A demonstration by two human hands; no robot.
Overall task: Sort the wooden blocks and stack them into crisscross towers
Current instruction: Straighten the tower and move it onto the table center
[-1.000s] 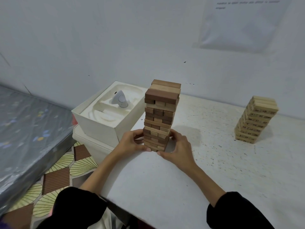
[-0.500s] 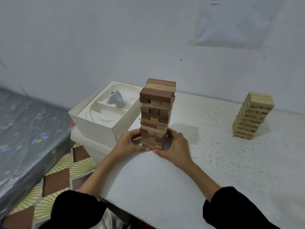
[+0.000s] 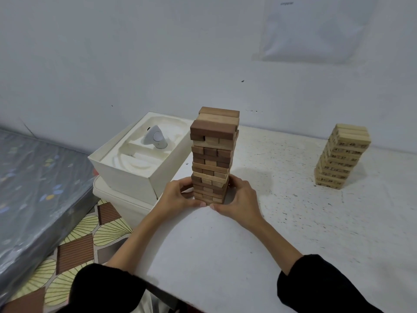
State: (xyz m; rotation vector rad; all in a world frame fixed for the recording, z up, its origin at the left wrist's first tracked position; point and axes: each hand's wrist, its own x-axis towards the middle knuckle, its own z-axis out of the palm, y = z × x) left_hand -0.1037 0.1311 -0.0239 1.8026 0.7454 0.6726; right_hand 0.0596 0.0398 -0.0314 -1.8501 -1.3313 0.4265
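The white worktop carries two crisscross stacks: the tall brown tower near its left edge and, well apart to the right, the shorter pale tower of numbered blocks. The left hand and right hand clasp the brown tower's lowest layers from either side, fingers curled against it. No loose blocks show, so sorting and stacking look nearly done, with only squaring up left.

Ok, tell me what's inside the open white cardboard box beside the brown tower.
The open white cardboard box holds a moulded cream insert with a small grey rounded-triangular gadget standing in its far recess. Anything under the insert is covered.
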